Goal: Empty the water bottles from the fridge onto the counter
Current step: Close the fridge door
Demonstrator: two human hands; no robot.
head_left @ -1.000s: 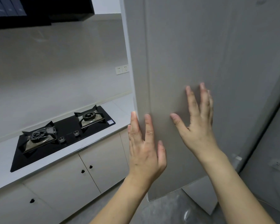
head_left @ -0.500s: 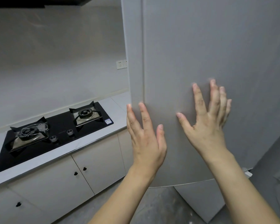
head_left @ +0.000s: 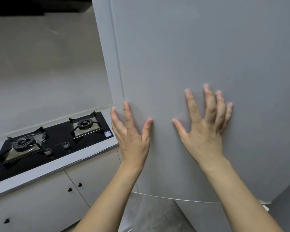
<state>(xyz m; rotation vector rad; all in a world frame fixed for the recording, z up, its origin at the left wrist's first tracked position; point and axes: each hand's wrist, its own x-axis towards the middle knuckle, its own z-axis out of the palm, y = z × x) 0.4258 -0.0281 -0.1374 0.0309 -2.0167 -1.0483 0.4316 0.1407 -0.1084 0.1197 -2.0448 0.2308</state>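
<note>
Two hands, left (head_left: 132, 139) and right (head_left: 206, 131), are pressing spread fingers on the stiff, smooth, handleless fridge door (head_left: 191, 56); its left edge looks grippable.

both arms reach forward, left hand (head_left: 132, 139) and right hand (head_left: 206, 131) raised, fingers (head_left: 190, 104) straight and spread.

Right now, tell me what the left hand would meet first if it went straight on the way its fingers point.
The left hand points up along the fridge door, at its left edge. Its fingers already seem to touch the door, so it would likely just slide up that edge; how close they lie is unclear.
</note>
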